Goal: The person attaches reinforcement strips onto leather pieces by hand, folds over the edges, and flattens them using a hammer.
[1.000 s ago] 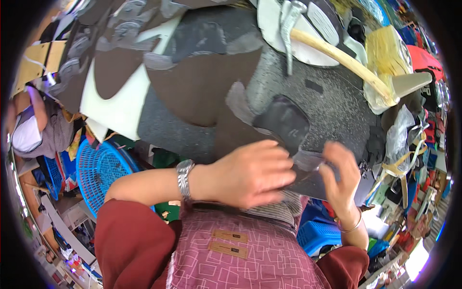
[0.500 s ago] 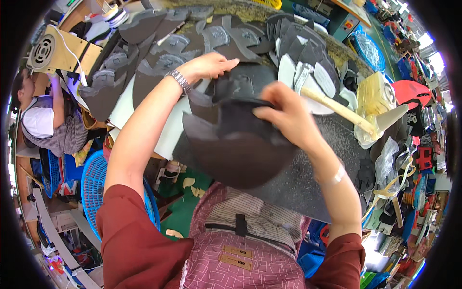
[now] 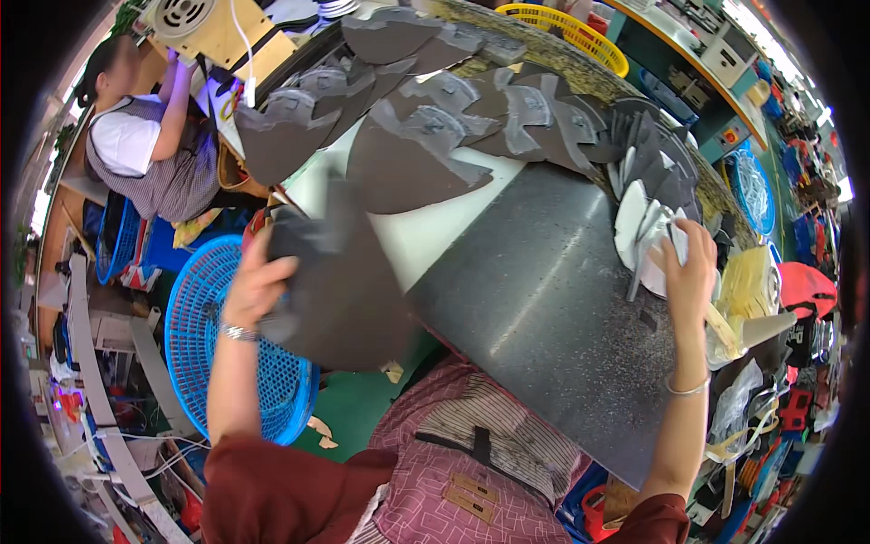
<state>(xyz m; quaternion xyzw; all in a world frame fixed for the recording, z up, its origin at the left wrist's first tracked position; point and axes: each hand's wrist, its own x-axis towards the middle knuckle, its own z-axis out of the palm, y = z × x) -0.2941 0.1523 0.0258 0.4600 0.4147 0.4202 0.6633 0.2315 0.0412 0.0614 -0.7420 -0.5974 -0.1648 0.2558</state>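
Note:
My left hand is closed on the edge of a dark brown, half-round panel. The panel hangs over the left edge of the table, near a blue plastic basket, and its grey upper part is smeared by motion. At the far right, my right hand has its fingers curled at a pile of white rounded pieces and seems to pinch one. A hammer's pale wooden handle shows beside that hand; its head is mostly hidden.
Several brown panels with grey curved patches overlap along the table's far side. A black slab lies before me, with crumbs at its right. Dark pieces stand stacked behind the white ones. A yellow block is farther right. A person sits at left.
The brown panel has moved from the middle of the black slab to the left in my left hand. My right hand has let go of it and moved right to the white pieces.

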